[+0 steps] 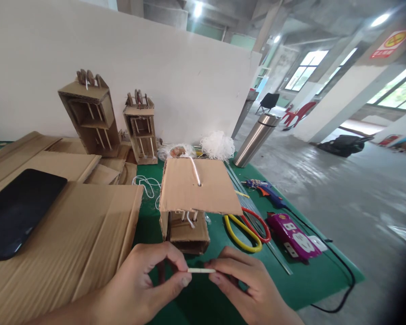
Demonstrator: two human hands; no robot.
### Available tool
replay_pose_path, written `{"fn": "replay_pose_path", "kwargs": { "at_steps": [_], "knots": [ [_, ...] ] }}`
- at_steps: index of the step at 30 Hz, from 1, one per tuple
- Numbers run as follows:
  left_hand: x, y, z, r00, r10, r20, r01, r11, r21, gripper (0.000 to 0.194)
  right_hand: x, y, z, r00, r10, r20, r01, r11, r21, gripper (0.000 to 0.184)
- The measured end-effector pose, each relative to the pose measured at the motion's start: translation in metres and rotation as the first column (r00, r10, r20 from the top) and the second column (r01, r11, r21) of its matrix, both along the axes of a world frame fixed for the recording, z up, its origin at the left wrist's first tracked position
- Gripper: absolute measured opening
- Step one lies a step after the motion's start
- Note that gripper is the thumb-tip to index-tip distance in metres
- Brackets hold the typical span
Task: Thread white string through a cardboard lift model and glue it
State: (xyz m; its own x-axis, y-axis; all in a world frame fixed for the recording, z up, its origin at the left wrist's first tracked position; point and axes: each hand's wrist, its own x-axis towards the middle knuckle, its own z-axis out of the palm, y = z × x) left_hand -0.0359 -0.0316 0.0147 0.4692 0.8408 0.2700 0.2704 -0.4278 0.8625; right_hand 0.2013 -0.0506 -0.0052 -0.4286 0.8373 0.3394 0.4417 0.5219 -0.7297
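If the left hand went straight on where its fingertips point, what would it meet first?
Probably the right hand, pinching the far end of the pale stick, though depth is unclear.

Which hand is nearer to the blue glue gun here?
The right hand. It is on the near side of the glue gun, somewhat to its left, pinching one end of a thin pale stick. The left hand is farther left, pinching the other end.
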Motion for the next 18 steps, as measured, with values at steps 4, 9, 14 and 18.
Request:
{"fn": "replay_pose_path", "kwargs": {
  "at_steps": [4, 9, 14, 18],
  "knots": [
    [-0.0003, 0.0009, -0.0011, 0.998, -0.034, 0.049, 0.033, 0.999, 0.021, 0.007, 0.0007, -0.0009, -0.0012, 1.000, 0.005, 0.015, -0.004, 1.000, -0.027, 0.024],
    [-0.0002, -0.0004, 0.0019, 0.997, -0.047, 0.058, 0.045, 0.998, 0.046, 0.008, 0.0004, -0.0031, -0.0001, 0.999, 0.013, 0.043, -0.010, 0.998, -0.060, 0.026],
    [0.0008, -0.0012, 0.0071, 1.000, -0.019, 0.022, 0.019, 1.000, 0.003, 0.006, -0.0011, -0.0023, 0.0001, 0.999, -0.021, 0.038, 0.020, 0.999, 0.027, 0.022],
    [0.0009, -0.0001, 0.0064, 1.000, -0.015, 0.006, 0.015, 0.998, -0.058, 0.010, -0.0024, -0.0010, -0.0012, 0.998, -0.044, 0.036, 0.038, 0.990, 0.137, 0.016]
  ]
}}
